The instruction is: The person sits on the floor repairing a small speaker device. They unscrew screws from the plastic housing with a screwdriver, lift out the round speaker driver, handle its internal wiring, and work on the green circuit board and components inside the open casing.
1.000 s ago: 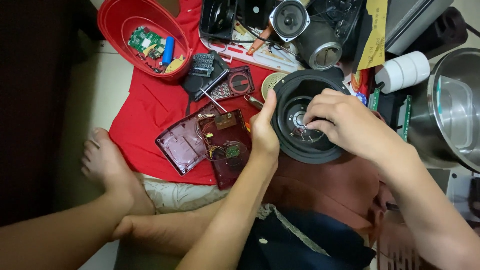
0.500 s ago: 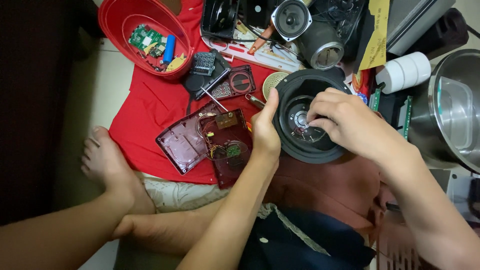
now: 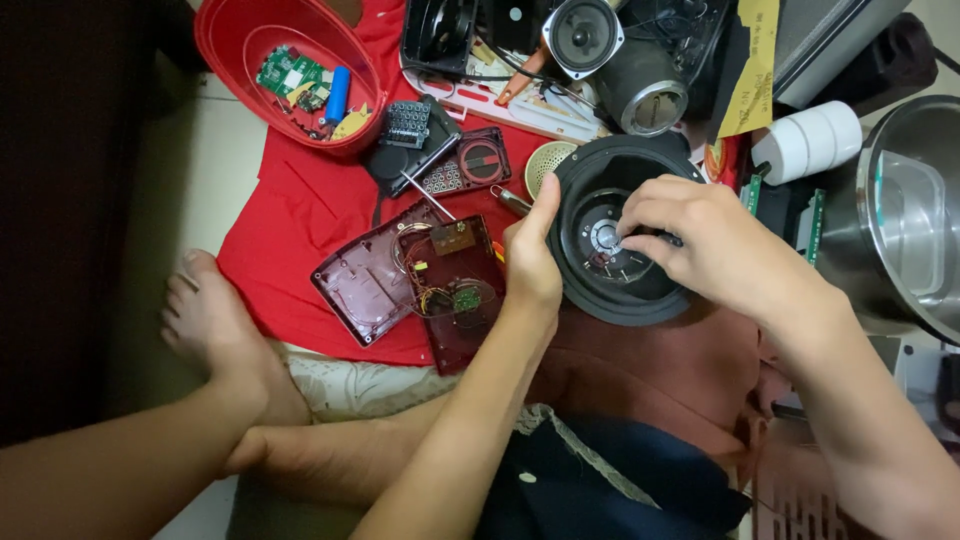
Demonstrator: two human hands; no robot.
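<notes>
The person sits on the floor (image 3: 215, 180) with a red cloth (image 3: 290, 220) spread over it. A round black housing (image 3: 615, 300), shaped like a shallow bowl with a metal hub in its middle, rests on the person's lap at the cloth's right edge. The left hand (image 3: 530, 265) presses flat against the housing's left rim, fingers straight and pointing up, bracing it rather than closing around it. The right hand (image 3: 700, 240) reaches into the bowl from the right, its fingertips (image 3: 632, 232) pinched together at the metal hub; whether they grip a small part there is too small to tell.

Just left of the left hand lie two halves of a dark red translucent casing (image 3: 420, 280), one with a small circuit board and thin wires showing. A screwdriver (image 3: 425, 195) lies above them, beside a black keypad piece (image 3: 455, 170). At the cloth's upper left corner stands a red oval tub (image 3: 230, 60) holding a green circuit board (image 3: 285, 72) and a blue cylindrical cell (image 3: 337, 95). Along the top edge are a loudspeaker (image 3: 580, 35) and a grey cylindrical part (image 3: 645, 95). A white roll (image 3: 810, 140) and a steel pot (image 3: 900, 200) stand to the right. A bare foot (image 3: 210, 320) rests on the floor at the cloth's lower left edge.
</notes>
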